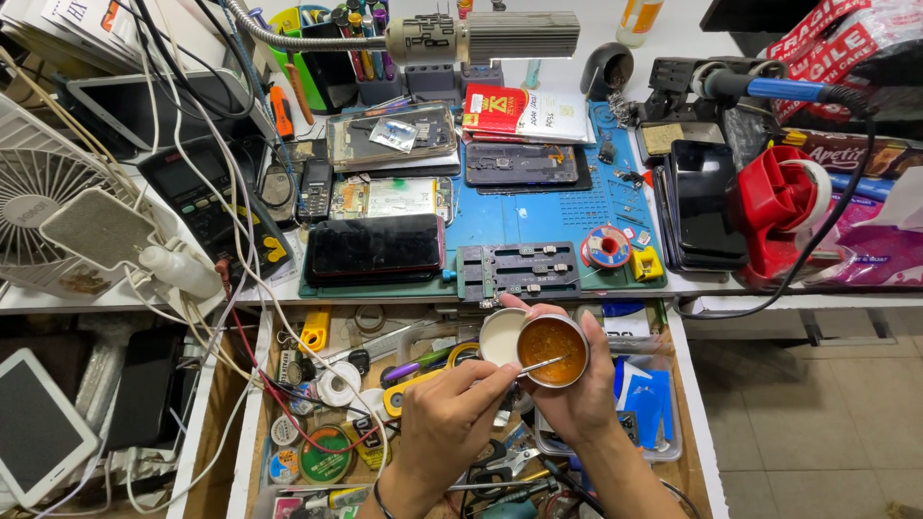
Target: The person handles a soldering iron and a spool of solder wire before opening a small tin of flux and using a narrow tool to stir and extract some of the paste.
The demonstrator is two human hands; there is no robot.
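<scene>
Amber, glossy paste fills a small round metal tin (552, 350), which sits cupped in the right hand (577, 384) over an open drawer (252, 423); the fingers wrap around its rim from below and behind. A pale round lid (501, 336) is tucked just beside the tin on its left, touching it. The left hand (444, 415) is pinched around slim metal tweezers (540, 365), whose tips reach over the tin's near edge into the paste. Both hands are clenched on what they hold.

Beneath them the drawer is crowded with tape rolls, pliers, a yellow tool and small blue packets. Beyond the drawer's far edge lies the tabletop (567, 216), covered by a blue work mat (538, 221). On it lie a dark phone (375, 247) face up, opened phone bodies, a black metal fixture (519, 271) and a solder spool (607, 247). A white fan (43, 207) stands at the left, a red tape dispenser (781, 207) at the right, and a lamp on a flexible neck (481, 37) hangs above.
</scene>
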